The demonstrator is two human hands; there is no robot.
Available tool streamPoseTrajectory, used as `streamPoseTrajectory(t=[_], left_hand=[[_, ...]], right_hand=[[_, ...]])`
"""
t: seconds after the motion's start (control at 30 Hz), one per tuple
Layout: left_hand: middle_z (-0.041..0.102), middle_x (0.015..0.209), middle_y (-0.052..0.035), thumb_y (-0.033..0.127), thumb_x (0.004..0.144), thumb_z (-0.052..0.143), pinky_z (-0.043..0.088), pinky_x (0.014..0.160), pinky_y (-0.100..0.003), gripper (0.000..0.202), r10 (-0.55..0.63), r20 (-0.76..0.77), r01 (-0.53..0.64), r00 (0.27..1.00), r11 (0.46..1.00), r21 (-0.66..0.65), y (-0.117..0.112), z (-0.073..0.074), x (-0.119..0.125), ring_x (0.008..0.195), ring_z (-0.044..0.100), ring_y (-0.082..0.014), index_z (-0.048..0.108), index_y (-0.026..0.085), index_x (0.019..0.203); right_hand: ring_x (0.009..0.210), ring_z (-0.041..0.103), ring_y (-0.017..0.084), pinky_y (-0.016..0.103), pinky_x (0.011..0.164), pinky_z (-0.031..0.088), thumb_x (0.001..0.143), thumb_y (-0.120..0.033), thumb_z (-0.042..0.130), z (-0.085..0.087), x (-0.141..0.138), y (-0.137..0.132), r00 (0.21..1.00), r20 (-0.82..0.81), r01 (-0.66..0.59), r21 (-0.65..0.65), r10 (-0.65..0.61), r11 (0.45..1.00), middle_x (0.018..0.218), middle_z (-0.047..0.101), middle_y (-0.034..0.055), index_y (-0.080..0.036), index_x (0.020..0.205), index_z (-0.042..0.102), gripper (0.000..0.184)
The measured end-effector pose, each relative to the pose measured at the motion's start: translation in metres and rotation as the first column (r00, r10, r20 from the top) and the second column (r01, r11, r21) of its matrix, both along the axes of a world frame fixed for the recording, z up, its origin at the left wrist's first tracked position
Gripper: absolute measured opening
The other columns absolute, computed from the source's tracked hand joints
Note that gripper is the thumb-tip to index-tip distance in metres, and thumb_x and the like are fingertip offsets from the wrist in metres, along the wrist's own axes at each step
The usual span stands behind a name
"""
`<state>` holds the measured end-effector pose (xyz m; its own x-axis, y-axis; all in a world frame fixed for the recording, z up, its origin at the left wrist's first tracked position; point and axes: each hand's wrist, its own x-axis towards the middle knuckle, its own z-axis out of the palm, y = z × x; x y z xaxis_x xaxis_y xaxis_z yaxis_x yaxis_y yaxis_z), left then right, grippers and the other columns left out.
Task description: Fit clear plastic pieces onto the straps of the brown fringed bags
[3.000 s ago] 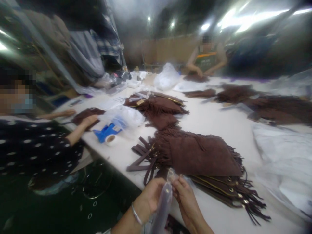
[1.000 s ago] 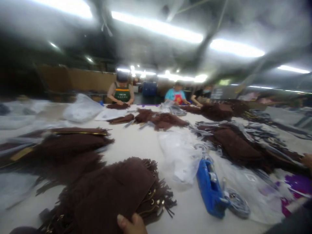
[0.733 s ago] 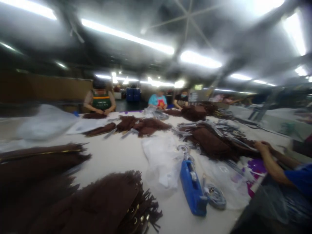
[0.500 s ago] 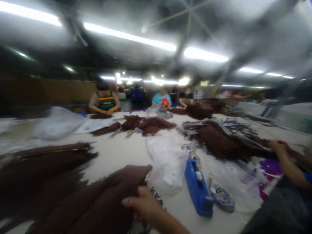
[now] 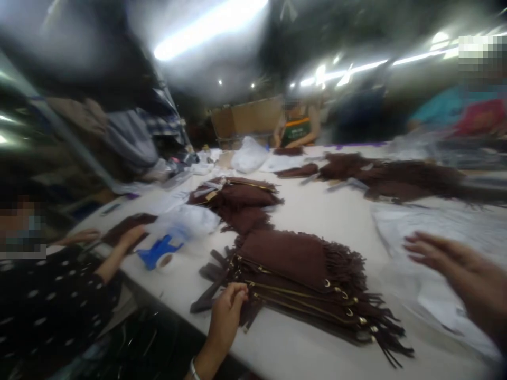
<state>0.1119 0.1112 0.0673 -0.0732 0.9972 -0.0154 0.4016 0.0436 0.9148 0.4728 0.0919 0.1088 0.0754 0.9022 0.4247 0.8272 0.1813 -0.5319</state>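
A person's left hand (image 5: pixel 225 316) rests at the near corner of a stack of brown fringed suede bags (image 5: pixel 295 264) on a long white worktop (image 5: pixel 328 208). Its fingers (image 5: pixel 236 289) are curled closed on the stack's edge beside the loose straps (image 5: pixel 216 274); motion blur hides exactly what they pinch. The right hand (image 5: pixel 455 266) hovers with its fingers (image 5: pixel 420 248) spread and released, holding nothing, above a spread of clear plastic sheeting (image 5: pixel 431 224) well to the right of the stack. The bags lie flat, gold zips and rings facing the camera, and none in this pile appears to be wrapped, so the pile looks largely unhandled. To the left, a co-worker's hand (image 5: pixel 129 237) in a dotted dark sleeve presses on a brown piece (image 5: pixel 127 222), with a blue tape dispenser (image 5: pixel 157 254) just beside it. A second heap of brown bags (image 5: pixel 237 196) sits farther up the worktop, and another co-worker in a green apron (image 5: pixel 297 129) stands at the far end.
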Motion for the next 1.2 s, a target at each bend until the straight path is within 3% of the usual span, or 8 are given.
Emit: streamPoseTrajectory(t=[0.13,0.27,0.4,0.63,0.73,0.93,1.07,1.2], left_hand=[[0.059,0.125,-0.0112,0.013,0.084,0.043,0.036,0.105,-0.038,0.038,0.007,-0.376,0.099,0.927,0.96,0.261,0.047,-0.001,-0.017,0.12,0.051,-0.0236,0.055,0.018,0.12],[0.059,0.126,-0.0139,0.002,0.073,0.049,0.035,0.106,-0.038,0.051,-0.048,-0.44,0.157,0.897,0.964,0.216,0.091,-0.015,-0.023,0.121,0.051,-0.0243,0.054,0.014,0.122],[0.068,0.106,-0.009,0.0,0.072,0.051,0.043,0.092,-0.035,0.041,-0.125,-0.473,0.225,0.872,0.961,0.162,0.113,-0.011,-0.027,0.104,0.061,-0.0238,0.063,0.019,0.107],[0.065,0.099,-0.0063,0.024,0.093,0.041,0.039,0.09,-0.034,0.024,-0.225,-0.55,0.374,0.804,0.911,0.174,0.069,0.057,-0.037,0.097,0.058,-0.0234,0.064,0.024,0.097],[0.061,0.099,-0.0066,0.026,0.095,0.035,0.041,0.086,-0.033,0.028,-0.249,-0.595,0.435,0.764,0.88,0.189,0.04,0.057,-0.033,0.092,0.059,-0.0222,0.062,0.024,0.103],[0.062,0.073,-0.0009,0.03,0.089,0.045,0.041,0.048,-0.025,0.02,-0.389,-0.168,0.358,0.906,0.915,-0.187,0.017,0.007,-0.033,0.048,0.057,-0.0142,0.055,0.02,0.103],[0.065,0.08,-0.0028,0.048,0.083,0.055,0.04,0.043,-0.022,0.046,-0.291,0.251,0.37,0.923,0.852,-0.37,0.014,0.006,-0.032,0.046,0.058,-0.0125,0.046,0.018,0.116],[0.065,0.077,-0.0028,0.059,0.072,0.066,0.047,0.054,-0.023,0.047,-0.149,0.334,0.292,0.931,0.854,-0.431,0.01,0.012,-0.019,0.06,0.063,-0.0151,0.057,0.017,0.09]], right_hand=[[0.103,0.067,0.027,0.037,0.083,0.055,0.09,-0.037,0.05,-0.041,-0.03,0.024,0.989,-0.079,-0.13,-0.089,0.124,0.987,0.116,0.069,0.0092,-0.027,0.118,0.062,0.032],[0.111,0.061,0.027,0.041,0.089,0.051,0.084,-0.012,0.048,-0.065,-0.102,0.039,0.933,0.294,-0.21,-0.015,0.206,0.977,0.125,0.064,0.0135,-0.018,0.121,0.061,0.04],[0.102,0.063,0.027,0.039,0.083,0.053,0.077,0.0,0.047,-0.061,-0.113,0.046,0.821,0.545,-0.218,0.022,0.171,0.976,0.118,0.067,0.0157,-0.013,0.121,0.061,0.048],[0.102,0.06,0.027,0.039,0.09,0.048,0.082,-0.004,0.046,-0.035,-0.068,0.022,0.822,0.557,-0.187,0.069,0.118,0.98,0.114,0.066,0.0146,-0.011,0.122,0.057,0.042],[0.104,0.059,0.026,0.039,0.093,0.046,0.084,-0.005,0.045,-0.047,-0.06,0.003,0.833,0.54,-0.18,0.055,0.122,0.982,0.115,0.065,0.0137,-0.013,0.122,0.057,0.041],[0.104,0.058,0.026,0.039,0.093,0.044,0.086,-0.006,0.048,-0.067,-0.072,-0.012,0.869,0.481,-0.118,-0.028,0.117,0.993,0.112,0.065,0.0114,-0.016,0.116,0.061,0.035],[0.102,0.058,0.025,0.037,0.093,0.043,0.087,-0.007,0.047,-0.066,-0.079,-0.009,0.93,0.358,-0.086,-0.001,0.081,0.996,0.108,0.066,0.0105,-0.017,0.112,0.063,0.031],[0.103,0.057,0.025,0.039,0.093,0.045,0.089,-0.009,0.048,-0.067,-0.086,-0.019,0.952,0.306,0.001,0.059,-0.019,0.998,0.109,0.066,0.0114,-0.017,0.111,0.064,0.028]])
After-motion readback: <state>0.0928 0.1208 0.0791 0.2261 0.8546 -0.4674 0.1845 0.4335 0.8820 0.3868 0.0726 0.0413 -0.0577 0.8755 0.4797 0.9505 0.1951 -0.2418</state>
